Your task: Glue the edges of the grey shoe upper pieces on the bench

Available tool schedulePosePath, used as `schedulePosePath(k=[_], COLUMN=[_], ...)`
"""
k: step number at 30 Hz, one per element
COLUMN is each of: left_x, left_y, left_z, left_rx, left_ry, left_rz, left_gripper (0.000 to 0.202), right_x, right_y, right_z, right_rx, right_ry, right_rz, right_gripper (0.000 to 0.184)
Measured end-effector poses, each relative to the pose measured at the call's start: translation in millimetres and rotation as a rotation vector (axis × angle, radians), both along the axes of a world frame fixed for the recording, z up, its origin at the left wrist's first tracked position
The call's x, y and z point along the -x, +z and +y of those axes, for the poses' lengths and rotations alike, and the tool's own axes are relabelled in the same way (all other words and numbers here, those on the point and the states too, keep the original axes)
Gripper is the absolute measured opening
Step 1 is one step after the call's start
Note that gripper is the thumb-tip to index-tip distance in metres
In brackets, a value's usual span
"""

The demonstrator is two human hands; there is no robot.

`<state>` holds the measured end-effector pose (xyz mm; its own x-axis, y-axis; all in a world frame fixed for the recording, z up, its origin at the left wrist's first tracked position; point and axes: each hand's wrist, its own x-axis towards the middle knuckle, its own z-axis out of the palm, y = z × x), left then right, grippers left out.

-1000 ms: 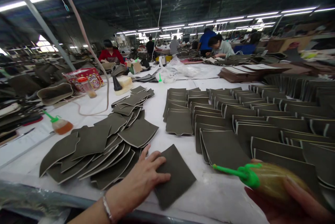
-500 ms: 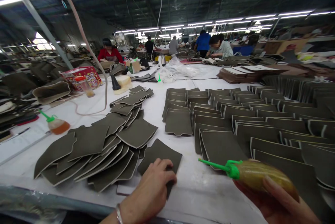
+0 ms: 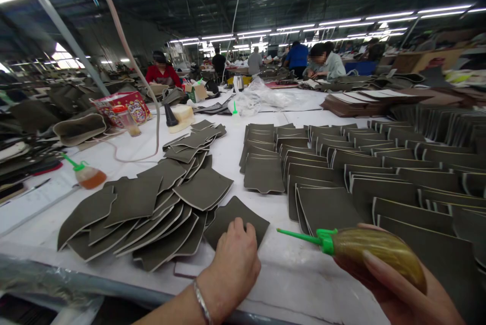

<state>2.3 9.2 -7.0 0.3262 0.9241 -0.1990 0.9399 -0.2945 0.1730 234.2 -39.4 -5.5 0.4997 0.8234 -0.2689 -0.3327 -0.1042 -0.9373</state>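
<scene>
My left hand (image 3: 236,259) lies over a dark grey-green cut panel (image 3: 231,218) in front of me. Its fingers are curled and closed on the panel's near part, with the tips partly hidden. In my right hand (image 3: 398,284) is a squeeze bottle (image 3: 375,251) of yellow-brown liquid, lying on its side with its green nozzle pointing left. The nozzle tip hangs above the table, just right of the panel. A loose pile of similar panels (image 3: 132,203) spreads to the left.
Overlapping rows of panels (image 3: 326,203) with pale edges cover the right side of the white table (image 3: 266,284). Another green-tipped bottle (image 3: 89,175) stands at left, near a red-lidded jar (image 3: 127,120). A hose (image 3: 131,51) hangs at left. Several people work farther back.
My left hand has shifted slightly right and its fingers are more curled over the panel. The bottle in my right hand has moved a little left. The camera view has shifted slightly.
</scene>
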Motion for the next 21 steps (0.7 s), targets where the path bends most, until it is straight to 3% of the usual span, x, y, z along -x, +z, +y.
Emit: schedulePosePath(k=[6, 9, 15, 21], left_x=[-12.3, -8.1, 14.5, 19.9], left_y=[-3.2, -0.3, 7.9, 12.2], left_z=[3.9, 11.1, 26.3, 32.1], left_rx=[-0.040, -0.041, -0.039, -0.028], left_ry=[-0.044, -0.061, -0.165, -0.211], left_rz=[0.080, 0.078, -0.023, -0.072], left_gripper=[0.034, 0.037, 0.041, 0.051], right_x=[11.5, 9.4, 2.4, 20.0], right_y=[10.5, 6.3, -12.7, -4.0], right_z=[3.0, 2.2, 4.3, 13.1], right_rx=[0.025, 0.032, -0.098, -0.107], right_ry=[0.010, 0.016, 0.156, 0.191], right_rz=[-0.042, -0.100, -0.349, -0.629], right_gripper=[0.093, 0.091, 0.073, 0.061])
